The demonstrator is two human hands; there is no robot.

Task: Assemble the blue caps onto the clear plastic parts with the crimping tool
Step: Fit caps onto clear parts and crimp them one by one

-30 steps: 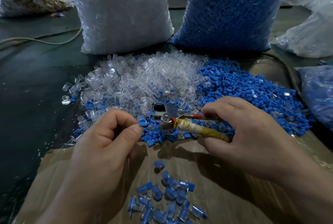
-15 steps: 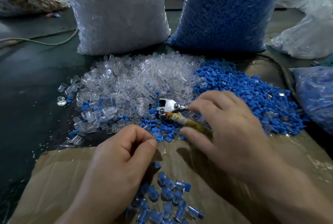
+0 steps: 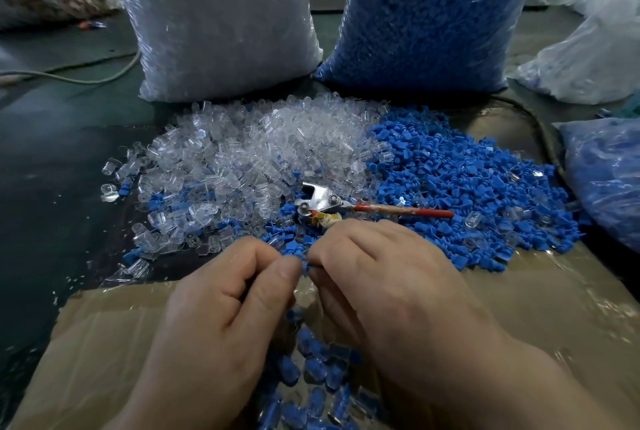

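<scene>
Fingers: both hands are curled in narrow, and the thumb and forefinger tips meet around one small blue cap (image 3: 304, 265). The fingertips hide most of it.
Left hand (image 3: 221, 308): knuckles up, pinching the cap from the left side.
Right hand (image 3: 381, 291): knuckles up, pinching the cap from the right side, with the other fingers folded under.
Crimping tool (image 3: 322, 202): it lies on the heaps just beyond the right knuckles, metal head to the left. One red handle points right across the blue pieces. The other handle, wrapped in yellowish tape, runs under the right hand, and I cannot tell whether that hand touches it.
Heap of clear parts (image 3: 256, 152): beyond the left hand, with loose ones scattered off its left edge and some blue pieces mixed in along the near edge.
Heap of blue caps (image 3: 467, 180): beside the clear heap on its right and touching it.
Capped pieces (image 3: 311, 374): a small cluster of blue-and-clear pieces on the cardboard, under and between the wrists.
Cardboard (image 3: 540, 312): a flat sheet under both hands, shiny with tape.
Sack of clear parts (image 3: 214, 21): upright behind the clear heap.
Sack of blue caps (image 3: 426, 14): upright behind the blue heap.
Small blue bag (image 3: 609, 183): at the right edge.
Cable (image 3: 86, 79): on the dark table (image 3: 52, 170), far left.
</scene>
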